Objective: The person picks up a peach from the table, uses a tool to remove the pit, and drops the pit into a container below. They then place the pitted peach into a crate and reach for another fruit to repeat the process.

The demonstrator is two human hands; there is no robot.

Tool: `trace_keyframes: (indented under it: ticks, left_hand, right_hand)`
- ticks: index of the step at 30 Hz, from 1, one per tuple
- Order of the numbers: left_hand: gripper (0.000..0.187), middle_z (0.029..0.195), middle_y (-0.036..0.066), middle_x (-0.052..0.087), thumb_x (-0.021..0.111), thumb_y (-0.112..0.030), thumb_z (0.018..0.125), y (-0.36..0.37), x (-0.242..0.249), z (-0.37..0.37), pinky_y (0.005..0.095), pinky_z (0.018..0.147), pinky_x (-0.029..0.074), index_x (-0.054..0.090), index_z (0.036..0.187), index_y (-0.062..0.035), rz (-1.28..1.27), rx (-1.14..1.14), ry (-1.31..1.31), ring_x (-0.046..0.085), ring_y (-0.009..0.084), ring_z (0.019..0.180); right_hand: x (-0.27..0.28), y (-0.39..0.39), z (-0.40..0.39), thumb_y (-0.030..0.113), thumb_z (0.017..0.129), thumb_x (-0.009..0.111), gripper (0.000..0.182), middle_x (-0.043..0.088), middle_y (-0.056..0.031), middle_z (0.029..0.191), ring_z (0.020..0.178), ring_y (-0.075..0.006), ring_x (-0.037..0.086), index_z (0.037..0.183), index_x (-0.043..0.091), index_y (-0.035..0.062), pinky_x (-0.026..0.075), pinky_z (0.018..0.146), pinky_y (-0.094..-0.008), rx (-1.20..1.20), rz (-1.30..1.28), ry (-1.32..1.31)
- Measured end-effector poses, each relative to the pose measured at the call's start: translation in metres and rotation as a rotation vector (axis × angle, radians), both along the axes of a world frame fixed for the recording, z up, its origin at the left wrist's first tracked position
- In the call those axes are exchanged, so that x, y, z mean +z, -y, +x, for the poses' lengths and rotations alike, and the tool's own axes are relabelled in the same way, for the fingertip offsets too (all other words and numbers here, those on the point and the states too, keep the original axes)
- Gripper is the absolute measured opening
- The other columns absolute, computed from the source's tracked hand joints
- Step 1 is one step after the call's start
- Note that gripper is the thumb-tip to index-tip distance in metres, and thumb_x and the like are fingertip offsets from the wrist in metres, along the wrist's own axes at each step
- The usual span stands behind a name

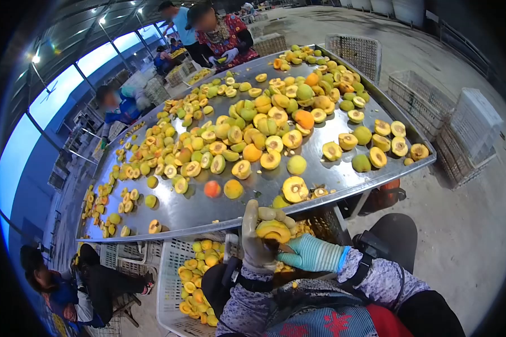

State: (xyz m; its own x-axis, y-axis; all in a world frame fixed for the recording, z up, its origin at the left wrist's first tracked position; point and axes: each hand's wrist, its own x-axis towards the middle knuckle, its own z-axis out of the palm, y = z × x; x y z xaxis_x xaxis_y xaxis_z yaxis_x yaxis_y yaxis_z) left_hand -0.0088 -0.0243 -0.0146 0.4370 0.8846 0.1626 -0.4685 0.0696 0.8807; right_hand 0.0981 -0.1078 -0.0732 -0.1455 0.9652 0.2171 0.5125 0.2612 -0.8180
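Note:
Just past the near edge of the metal table (191, 216), my left hand (256, 241), in a soiled pale glove, grips a yellow peach half (274, 230), cut side up. My right hand (315, 253) wears a teal striped glove and is closed right beside the fruit. A small dark shape shows between its fingertips and the peach; I cannot tell what it is. Below both hands stands a crate (334, 224) with yellow fruit pieces in it. Another white crate (168, 281), to the left, holds many peach halves.
Halved and whole peaches (242, 135) cover much of the tabletop. Stacked crates (466, 140) stand on the right, with another crate (354, 53) behind the table. Co-workers are at the far side (225, 39), the left (118, 106) and the lower left (62, 286).

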Motion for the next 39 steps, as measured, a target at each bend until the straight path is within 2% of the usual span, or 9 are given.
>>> trace_keyframes:
  ticks: [1,5,7,13,19,23,27,31,39]
  left_hand:
    - [0.04,0.076,0.012,0.058,0.042,-0.044,0.103,0.007,-0.015,0.003,0.0417,0.06,0.054,0.051,0.086,-0.008,0.456,0.135,-0.039,0.061,0.03,0.066]
    - [0.04,0.078,0.011,0.058,0.038,-0.043,0.105,-0.005,-0.01,-0.005,0.0419,0.061,0.054,0.051,0.087,-0.0094,0.085,-0.087,-0.05,0.062,0.0298,0.069]
    - [0.041,0.081,0.012,0.059,0.036,-0.044,0.105,-0.006,-0.001,-0.004,0.0413,0.062,0.054,0.051,0.086,-0.0107,-0.19,-0.294,0.134,0.062,0.0288,0.071]
    - [0.036,0.088,0.005,0.063,0.052,-0.047,0.099,-0.029,0.003,-0.019,0.0398,0.067,0.054,0.06,0.1,-0.0117,-0.36,0.177,0.106,0.064,0.0245,0.079]
    - [0.035,0.089,0.007,0.064,0.056,-0.042,0.098,-0.054,0.016,-0.143,0.04,0.07,0.054,0.063,0.104,-0.0089,-0.261,0.257,0.011,0.063,0.0235,0.08]
    - [0.032,0.092,0.009,0.069,0.058,-0.029,0.1,-0.082,0.015,-0.216,0.0315,0.073,0.053,0.067,0.1,0.0012,0.289,0.883,-1.102,0.063,0.0164,0.085]
    - [0.039,0.114,0.012,0.065,0.063,-0.03,0.098,-0.093,0.002,-0.12,0.0325,0.093,0.047,0.062,0.119,0.0023,0.571,0.466,-0.679,0.059,0.0188,0.102]
    - [0.076,0.131,0.026,0.059,0.068,-0.057,0.085,-0.065,0.017,0.037,0.0399,0.104,0.043,0.054,0.133,0.0011,0.742,0.155,-1.14,0.056,0.0372,0.124]
    - [0.049,0.114,0.023,0.065,0.072,-0.042,0.082,-0.075,-0.02,0.08,0.044,0.091,0.048,0.066,0.114,-0.0052,0.924,-0.139,-1.194,0.062,0.0373,0.105]
  right_hand:
    - [0.007,0.004,-0.003,0.033,0.096,0.055,0.033,0.067,-0.0178,0.075,0.066,-0.0389,0.066,0.11,0.065,0.0041,0.054,0.065,-0.0453,-0.003,-0.009,-0.001]
    - [0.026,0.024,-0.02,0.041,0.1,0.053,0.035,0.053,-0.0015,0.061,0.048,-0.0163,0.054,0.099,0.061,0.0072,0.047,0.046,-0.0291,0.094,-0.63,-0.791]
    - [0.018,0.025,-0.025,0.039,0.099,0.055,0.034,0.053,-0.003,0.062,0.051,-0.0166,0.055,0.1,0.061,0.0056,0.047,0.048,-0.0279,0.164,-0.053,-0.702]
    - [0.016,0.027,0.016,0.05,0.094,0.05,0.045,0.069,-0.0183,0.082,0.077,-0.0366,0.068,0.102,0.07,0.0115,0.054,0.069,-0.0495,-0.181,-0.509,0.605]
    - [0.017,0.03,0.031,0.044,0.092,0.055,0.038,0.072,-0.0139,0.089,0.082,-0.0348,0.069,0.103,0.069,0.0104,0.055,0.074,-0.0464,-0.479,-0.369,0.486]
    - [0.033,0.029,0.022,0.042,0.091,0.056,0.037,0.07,-0.0176,0.08,0.078,-0.0364,0.069,0.1,0.069,0.0089,0.054,0.071,-0.0486,-0.421,-0.338,0.4]
    - [0.022,0.029,0.012,0.041,0.091,0.059,0.036,0.069,-0.0183,0.078,0.076,-0.0377,0.068,0.097,0.064,0.0061,0.054,0.068,-0.0491,-0.362,-0.276,0.365]
    - [0.022,0.037,0.02,0.043,0.089,0.061,0.039,0.07,-0.0167,0.082,0.077,-0.0362,0.069,0.103,0.061,0.006,0.054,0.068,-0.0487,-0.354,-0.356,0.373]
    - [0.034,0.04,0.041,0.038,0.092,0.058,0.032,0.068,-0.0188,0.078,0.074,-0.0384,0.067,0.104,0.06,0.0081,0.053,0.065,-0.0491,-0.49,-0.245,0.314]
